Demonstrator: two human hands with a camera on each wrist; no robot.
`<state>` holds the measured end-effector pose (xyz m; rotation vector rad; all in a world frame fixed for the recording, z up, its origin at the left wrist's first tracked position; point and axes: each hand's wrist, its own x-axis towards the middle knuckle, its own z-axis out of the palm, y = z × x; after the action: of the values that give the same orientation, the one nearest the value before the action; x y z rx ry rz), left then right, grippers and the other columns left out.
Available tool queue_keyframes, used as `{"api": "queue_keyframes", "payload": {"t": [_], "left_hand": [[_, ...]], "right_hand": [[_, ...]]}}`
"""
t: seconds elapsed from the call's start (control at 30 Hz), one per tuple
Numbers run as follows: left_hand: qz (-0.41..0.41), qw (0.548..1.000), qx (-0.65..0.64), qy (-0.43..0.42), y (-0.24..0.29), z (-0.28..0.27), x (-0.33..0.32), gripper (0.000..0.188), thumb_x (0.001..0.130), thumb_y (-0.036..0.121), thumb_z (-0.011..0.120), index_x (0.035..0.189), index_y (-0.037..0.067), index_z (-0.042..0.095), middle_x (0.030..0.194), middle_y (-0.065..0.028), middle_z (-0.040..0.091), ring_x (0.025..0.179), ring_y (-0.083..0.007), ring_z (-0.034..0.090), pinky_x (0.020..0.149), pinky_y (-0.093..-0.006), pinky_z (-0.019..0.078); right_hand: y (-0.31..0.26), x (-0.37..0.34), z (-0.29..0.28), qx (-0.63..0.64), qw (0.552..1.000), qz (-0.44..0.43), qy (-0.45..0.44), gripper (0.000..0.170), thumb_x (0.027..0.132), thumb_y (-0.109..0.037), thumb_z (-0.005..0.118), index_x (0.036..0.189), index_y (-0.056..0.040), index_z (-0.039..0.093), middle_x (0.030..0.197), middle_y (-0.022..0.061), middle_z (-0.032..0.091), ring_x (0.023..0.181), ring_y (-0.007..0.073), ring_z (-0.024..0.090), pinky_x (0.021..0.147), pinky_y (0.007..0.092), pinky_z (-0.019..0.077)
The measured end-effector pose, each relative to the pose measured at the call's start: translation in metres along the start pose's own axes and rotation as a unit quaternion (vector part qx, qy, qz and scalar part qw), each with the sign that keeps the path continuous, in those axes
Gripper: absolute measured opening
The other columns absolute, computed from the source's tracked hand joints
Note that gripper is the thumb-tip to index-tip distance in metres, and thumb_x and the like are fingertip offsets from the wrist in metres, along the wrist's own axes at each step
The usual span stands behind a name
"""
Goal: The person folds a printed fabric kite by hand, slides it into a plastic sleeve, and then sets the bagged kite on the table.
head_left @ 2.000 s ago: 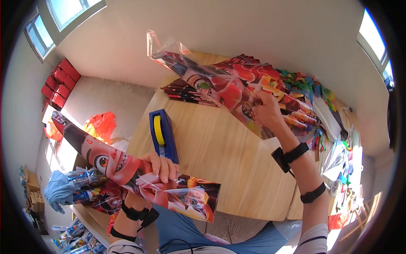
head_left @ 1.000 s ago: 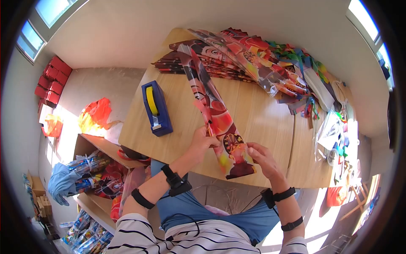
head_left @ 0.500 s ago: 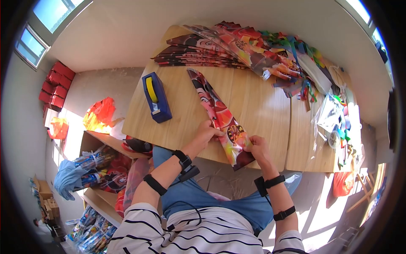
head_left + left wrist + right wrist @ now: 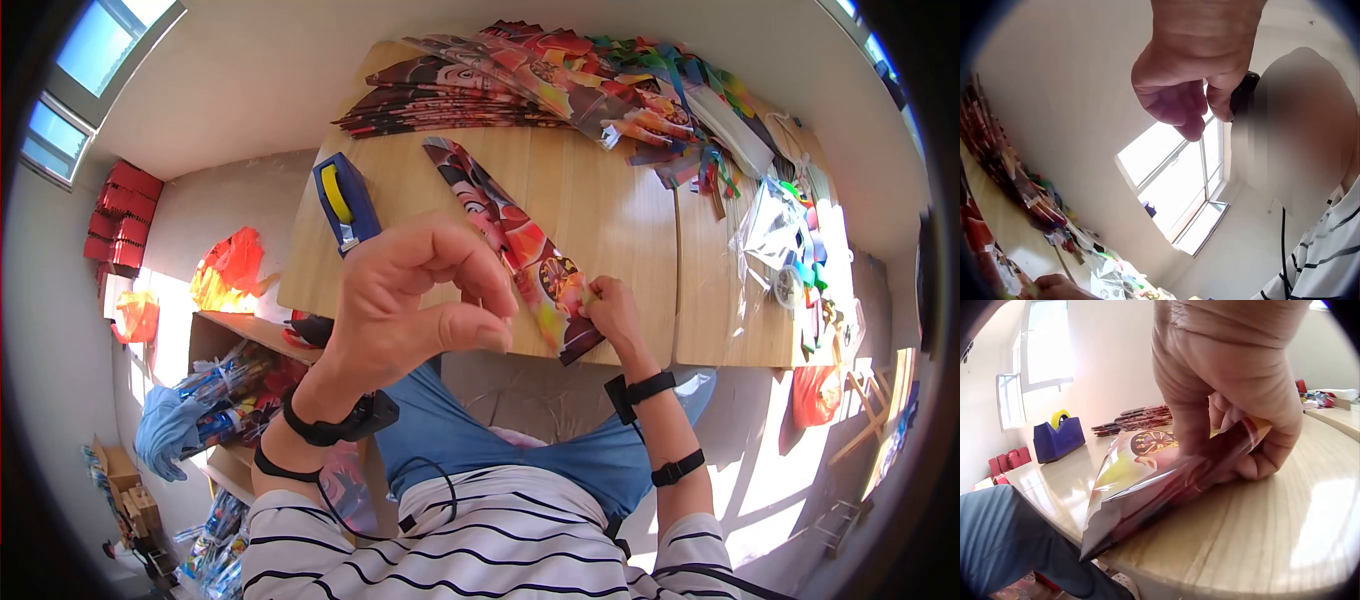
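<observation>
A long, glossy printed plastic sleeve (image 4: 505, 240) with a cartoon face lies slantwise on the wooden table. My right hand (image 4: 612, 308) pinches the right side of its near end. The right wrist view shows the fingers of that hand (image 4: 1229, 381) bending up the sleeve's dark edge (image 4: 1141, 494). Raised off the table, my left hand (image 4: 415, 300) is close to the head camera and covers part of the view. Its thumb and fingers curve loosely with a gap between them. In the left wrist view this hand (image 4: 1197, 69) holds nothing, near a black device (image 4: 1246, 94) at the person's head.
A blue tape dispenser (image 4: 346, 205) with yellow core stands at the table's left. Stacked printed sleeves (image 4: 450, 105) lie along the back, beside coloured ribbons (image 4: 690, 75). Clear plastic bags (image 4: 770, 235) are at the right. An open carton (image 4: 255, 335) with wrapped goods stands left of the table.
Two sleeves were held up at first. The right hand's sleeve went onto the back pile; the left hand's came down on the table. The left hand then let go and rose toward the camera.
</observation>
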<state>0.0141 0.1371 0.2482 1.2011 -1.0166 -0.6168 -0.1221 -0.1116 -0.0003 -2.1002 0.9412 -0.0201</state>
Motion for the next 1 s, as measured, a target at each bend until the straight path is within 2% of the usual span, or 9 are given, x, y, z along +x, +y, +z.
{"api": "queue_keyframes", "payload": {"t": [0.07, 0.2, 0.37, 0.53, 0.63, 0.73, 0.8, 0.9, 1.0], "left_hand": [[0.174, 0.965, -0.030, -0.191, 0.040, -0.002, 0.005, 0.039, 0.079, 0.016, 0.086, 0.105, 0.000, 0.062, 0.093, -0.0190, 0.070, 0.083, -0.0259, 0.072, 0.064, -0.0293, 0.0535], [0.362, 0.900, 0.008, -0.243, 0.069, 0.019, 0.012, 0.035, 0.089, 0.029, 0.076, 0.103, 0.005, 0.056, 0.093, -0.0160, 0.069, 0.075, -0.0239, 0.068, 0.055, -0.0301, 0.0459], [0.204, 0.962, 0.052, -0.174, 0.114, 0.053, 0.003, 0.030, 0.096, 0.036, 0.067, 0.101, 0.010, 0.052, 0.096, -0.0104, 0.064, 0.078, -0.0215, 0.062, 0.059, -0.0284, 0.0411], [0.297, 0.904, 0.045, -0.305, 0.104, 0.045, 0.031, 0.034, 0.098, 0.038, 0.064, 0.107, 0.009, 0.050, 0.099, -0.0124, 0.064, 0.079, -0.0216, 0.064, 0.060, -0.0265, 0.0430], [0.232, 0.940, 0.025, -0.247, 0.077, 0.053, 0.025, 0.030, 0.085, 0.018, 0.082, 0.101, -0.001, 0.065, 0.094, -0.0155, 0.073, 0.080, -0.0255, 0.073, 0.064, -0.0309, 0.0532], [0.066, 0.974, 0.153, -0.154, -0.011, 0.076, 0.029, 0.030, 0.083, 0.010, 0.078, 0.108, -0.002, 0.067, 0.100, -0.0133, 0.073, 0.086, -0.0262, 0.071, 0.078, -0.0335, 0.0546], [-0.046, 0.933, 0.322, -0.154, -0.078, 0.087, 0.031, 0.040, 0.083, 0.013, 0.076, 0.119, 0.000, 0.065, 0.118, -0.0154, 0.068, 0.109, -0.0302, 0.065, 0.092, -0.0394, 0.0508], [0.121, 0.802, 0.553, -0.193, -0.180, 0.086, 0.016, 0.048, 0.082, 0.018, 0.076, 0.126, 0.003, 0.062, 0.136, -0.0161, 0.058, 0.127, -0.0331, 0.054, 0.107, -0.0465, 0.0400], [0.059, 0.792, 0.554, -0.249, -0.228, 0.084, 0.002, 0.053, 0.081, 0.019, 0.075, 0.130, 0.004, 0.060, 0.146, -0.0162, 0.050, 0.138, -0.0348, 0.042, 0.115, -0.0510, 0.0283]], "right_hand": [[-0.001, -0.001, 0.000, -0.004, 1.000, -0.005, 0.006, 0.028, 0.066, -0.011, 0.078, 0.091, -0.0023, 0.070, 0.090, 0.0199, 0.071, 0.090, 0.0386, 0.068, 0.076, 0.0443, 0.0523], [-0.007, -0.009, -0.002, -0.013, 0.999, -0.028, 0.027, 0.023, 0.069, -0.011, 0.073, 0.090, -0.0029, 0.069, 0.090, 0.0206, 0.070, 0.090, 0.0397, 0.067, 0.076, 0.0453, 0.0521], [-0.006, -0.013, 0.003, -0.055, 0.992, -0.059, 0.096, 0.023, 0.072, -0.011, 0.069, 0.094, -0.0029, 0.069, 0.092, 0.0220, 0.070, 0.093, 0.0399, 0.067, 0.078, 0.0468, 0.0523], [-0.004, -0.017, 0.005, -0.080, 0.982, -0.097, 0.143, 0.013, 0.073, -0.004, 0.063, 0.087, -0.0027, 0.064, 0.084, 0.0207, 0.069, 0.083, 0.0396, 0.067, 0.070, 0.0473, 0.0532], [0.005, -0.013, 0.011, -0.127, 0.965, -0.122, 0.195, 0.016, 0.073, -0.009, 0.071, 0.086, -0.0037, 0.063, 0.083, 0.0192, 0.068, 0.079, 0.0378, 0.068, 0.067, 0.0463, 0.0532], [0.003, -0.013, 0.012, -0.113, 0.968, -0.092, 0.203, 0.025, 0.070, -0.016, 0.078, 0.086, -0.0048, 0.063, 0.083, 0.0166, 0.067, 0.079, 0.0359, 0.068, 0.066, 0.0458, 0.0528], [0.001, -0.018, 0.007, -0.113, 0.961, -0.108, 0.230, 0.029, 0.069, -0.019, 0.081, 0.086, -0.0049, 0.063, 0.085, 0.0156, 0.065, 0.078, 0.0354, 0.066, 0.065, 0.0455, 0.0523], [0.005, -0.018, 0.011, -0.126, 0.952, -0.101, 0.259, 0.028, 0.070, -0.018, 0.079, 0.089, -0.0052, 0.064, 0.090, 0.0156, 0.062, 0.086, 0.0349, 0.063, 0.071, 0.0443, 0.0521], [0.011, -0.028, -0.007, -0.137, 0.951, -0.105, 0.257, 0.028, 0.072, -0.016, 0.077, 0.096, -0.0056, 0.066, 0.095, 0.0156, 0.062, 0.095, 0.0354, 0.062, 0.076, 0.0442, 0.0524]]}}
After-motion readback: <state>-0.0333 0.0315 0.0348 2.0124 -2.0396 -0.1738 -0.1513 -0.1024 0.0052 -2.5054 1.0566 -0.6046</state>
